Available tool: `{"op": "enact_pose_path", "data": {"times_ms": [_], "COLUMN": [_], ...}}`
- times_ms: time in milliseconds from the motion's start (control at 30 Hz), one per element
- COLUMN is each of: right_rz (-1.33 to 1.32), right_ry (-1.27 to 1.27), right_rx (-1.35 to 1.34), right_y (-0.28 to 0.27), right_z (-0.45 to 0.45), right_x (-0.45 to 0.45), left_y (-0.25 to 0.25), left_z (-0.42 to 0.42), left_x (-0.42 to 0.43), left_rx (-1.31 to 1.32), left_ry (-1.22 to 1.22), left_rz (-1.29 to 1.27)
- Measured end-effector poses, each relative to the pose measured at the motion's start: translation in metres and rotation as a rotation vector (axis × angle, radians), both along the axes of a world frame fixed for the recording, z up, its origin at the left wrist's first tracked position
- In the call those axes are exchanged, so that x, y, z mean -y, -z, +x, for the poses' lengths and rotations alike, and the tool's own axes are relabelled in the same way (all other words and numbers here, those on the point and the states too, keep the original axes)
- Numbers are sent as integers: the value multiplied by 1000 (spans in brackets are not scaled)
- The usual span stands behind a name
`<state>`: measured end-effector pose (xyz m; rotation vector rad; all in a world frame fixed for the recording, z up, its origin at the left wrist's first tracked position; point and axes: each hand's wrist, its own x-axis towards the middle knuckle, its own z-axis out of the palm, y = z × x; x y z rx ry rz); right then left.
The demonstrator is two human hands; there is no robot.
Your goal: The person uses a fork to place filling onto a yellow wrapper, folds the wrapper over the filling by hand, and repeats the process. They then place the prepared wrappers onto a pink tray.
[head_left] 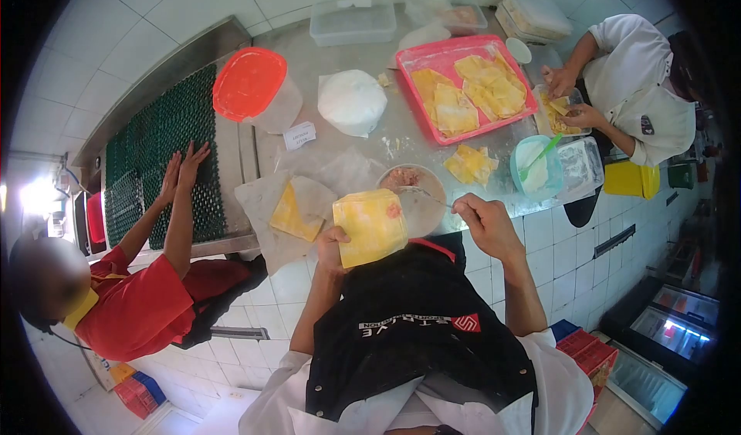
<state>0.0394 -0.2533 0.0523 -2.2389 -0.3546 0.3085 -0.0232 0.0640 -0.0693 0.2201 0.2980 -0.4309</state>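
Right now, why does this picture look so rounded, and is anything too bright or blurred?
Head view: wall tiles bow inside black corners, probably from a wide lens. Head view: glare washes out a patch at far left, and the head of the person in red is blurred. Head view: the yellow sheet in the left hand looks fairly sharp.

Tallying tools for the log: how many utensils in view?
2: one metal utensil in the wearer's right hand, one green utensil in the light-blue bowl. Others may be hidden.
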Motion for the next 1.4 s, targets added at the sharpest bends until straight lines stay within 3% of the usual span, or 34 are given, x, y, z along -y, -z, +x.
{"op": "enact_pose_path", "data": {"times_ms": [333,633,733,833,933,1133,1233,1400], "right_rz": [96,-2,127,189,142,200,205,273], "right_ry": [-71,-201,-191,-141,-121,-117,-32,-147], "right_rx": [-2,-159,-203,-247,-359,-513,-431,-199], "right_y": [11,-4,2,15,18,30,30,32], "right_z": [4,17,19,21,27,33,29,28], "right_x": [-2,9,14,18,20,28,20,8], "left_y": [6,2,-15,1,-14,-16,-12,-17], "left_z": [2,11,18,22,23,24,24,26], "left_x": [0,-9,-3,-11,-1,-2,-6,-7], "left_rx": [-45,-65,-100,-21,-160,-192,-178,-187], "left_ry": [66,131,121,206,88,65,99,152], "left_rz": [-19,-133,-116,-151,31,89,57,61]}}
